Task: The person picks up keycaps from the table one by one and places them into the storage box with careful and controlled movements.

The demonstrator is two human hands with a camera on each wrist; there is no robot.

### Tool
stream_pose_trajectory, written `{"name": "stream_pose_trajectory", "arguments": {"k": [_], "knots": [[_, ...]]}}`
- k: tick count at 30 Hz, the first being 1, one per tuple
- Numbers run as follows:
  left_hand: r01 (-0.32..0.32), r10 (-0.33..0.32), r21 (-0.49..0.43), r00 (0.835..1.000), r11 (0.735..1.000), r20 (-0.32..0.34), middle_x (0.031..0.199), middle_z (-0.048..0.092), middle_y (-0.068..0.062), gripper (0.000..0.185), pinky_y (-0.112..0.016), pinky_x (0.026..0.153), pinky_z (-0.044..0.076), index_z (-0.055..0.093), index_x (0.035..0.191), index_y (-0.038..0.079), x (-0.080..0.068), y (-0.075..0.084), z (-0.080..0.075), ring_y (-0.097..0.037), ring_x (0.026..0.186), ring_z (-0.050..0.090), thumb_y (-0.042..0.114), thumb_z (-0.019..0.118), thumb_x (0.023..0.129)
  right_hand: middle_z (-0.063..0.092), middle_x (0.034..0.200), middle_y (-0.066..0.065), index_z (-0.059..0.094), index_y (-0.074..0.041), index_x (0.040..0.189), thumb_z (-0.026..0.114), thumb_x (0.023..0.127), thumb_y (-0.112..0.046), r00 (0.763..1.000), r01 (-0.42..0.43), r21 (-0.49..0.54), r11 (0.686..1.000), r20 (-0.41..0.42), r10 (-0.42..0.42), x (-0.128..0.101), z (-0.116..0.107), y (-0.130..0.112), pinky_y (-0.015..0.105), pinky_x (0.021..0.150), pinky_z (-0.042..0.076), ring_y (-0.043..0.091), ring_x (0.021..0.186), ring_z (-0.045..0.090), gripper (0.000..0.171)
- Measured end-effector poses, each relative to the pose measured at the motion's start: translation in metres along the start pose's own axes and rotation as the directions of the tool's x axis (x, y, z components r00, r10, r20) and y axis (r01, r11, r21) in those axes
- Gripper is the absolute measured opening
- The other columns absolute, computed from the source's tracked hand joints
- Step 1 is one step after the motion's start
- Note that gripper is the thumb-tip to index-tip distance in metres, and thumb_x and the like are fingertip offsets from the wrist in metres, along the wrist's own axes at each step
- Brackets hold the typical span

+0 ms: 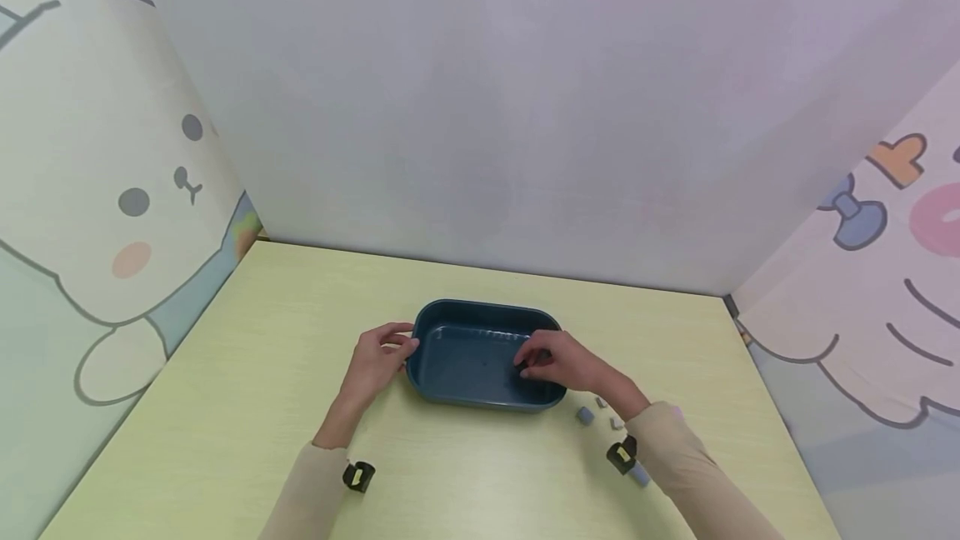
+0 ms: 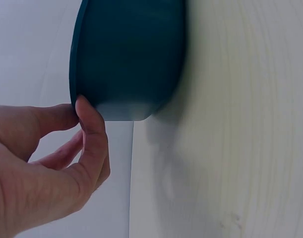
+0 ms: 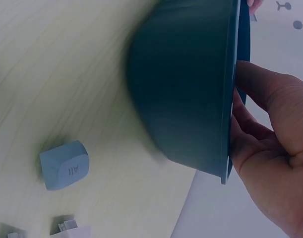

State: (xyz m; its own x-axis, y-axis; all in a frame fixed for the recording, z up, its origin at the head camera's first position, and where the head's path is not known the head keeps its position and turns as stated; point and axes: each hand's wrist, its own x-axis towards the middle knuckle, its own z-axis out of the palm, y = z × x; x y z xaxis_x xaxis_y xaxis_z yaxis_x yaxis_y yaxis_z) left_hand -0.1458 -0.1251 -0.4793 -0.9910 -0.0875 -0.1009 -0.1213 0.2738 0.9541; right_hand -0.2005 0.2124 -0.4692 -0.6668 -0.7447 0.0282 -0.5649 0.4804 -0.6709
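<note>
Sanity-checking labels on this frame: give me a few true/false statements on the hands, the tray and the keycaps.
1. The left hand touches the left end of the dark blue tray. True.
2. The right hand rests flat on the table, away from the tray. False: it reaches over the tray's right rim, fingers inside.
3. A blue-grey keycap marked "Alt" lies on the table outside the tray. True.
4. The tray is red and round. False: it is dark blue, oblong with rounded corners.
5. The loose keycaps lie by the left forearm. False: they lie near the right forearm.
</note>
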Motion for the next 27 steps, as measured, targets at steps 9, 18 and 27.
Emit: {"name": "stream_pose_trajectory", "arguments": {"k": [9, 18, 27], "knots": [[-0.005, 0.005, -0.006, 1.000, 1.000, 0.000, 0.102, 0.070, -0.017, 0.032, -0.032, 0.066, 0.059, 0.066, 0.128, -0.004, 0.000, 0.003, 0.000, -0.033, 0.085, 0.071, 0.007, 0.069, 0.098, 0.067, 0.101, 0.001, 0.075, -0.006, 0.106, 0.077, 0.091, -0.005, 0.997, 0.045, -0.028, 0.999, 0.064, -0.043, 0.007, 0.007, -0.007, 0.025, 0.078, 0.056, 0.010, 0.090, 0.065, 0.015], [0.001, -0.001, 0.005, 1.000, 1.000, -0.001, 0.104, 0.070, -0.017, 0.032, -0.034, 0.068, 0.059, 0.066, 0.129, -0.003, -0.001, 0.002, -0.001, -0.033, 0.086, 0.071, 0.007, 0.069, 0.098, 0.069, 0.101, 0.002, 0.076, -0.006, 0.105, 0.078, 0.090, -0.003, 0.989, 0.067, -0.073, 0.995, 0.139, -0.056, 0.012, 0.017, -0.008, 0.023, 0.077, 0.055, 0.006, 0.089, 0.064, 0.016], [0.008, -0.008, 0.015, 1.000, 1.000, -0.007, 0.103, 0.070, -0.017, 0.032, -0.029, 0.066, 0.057, 0.066, 0.128, -0.003, -0.001, 0.002, -0.002, -0.033, 0.085, 0.071, 0.008, 0.069, 0.098, 0.069, 0.102, 0.004, 0.075, -0.003, 0.105, 0.078, 0.088, 0.002, 0.980, 0.066, -0.087, 0.994, 0.195, -0.048, 0.014, 0.022, -0.015, 0.021, 0.077, 0.055, 0.008, 0.088, 0.065, 0.018]]}}
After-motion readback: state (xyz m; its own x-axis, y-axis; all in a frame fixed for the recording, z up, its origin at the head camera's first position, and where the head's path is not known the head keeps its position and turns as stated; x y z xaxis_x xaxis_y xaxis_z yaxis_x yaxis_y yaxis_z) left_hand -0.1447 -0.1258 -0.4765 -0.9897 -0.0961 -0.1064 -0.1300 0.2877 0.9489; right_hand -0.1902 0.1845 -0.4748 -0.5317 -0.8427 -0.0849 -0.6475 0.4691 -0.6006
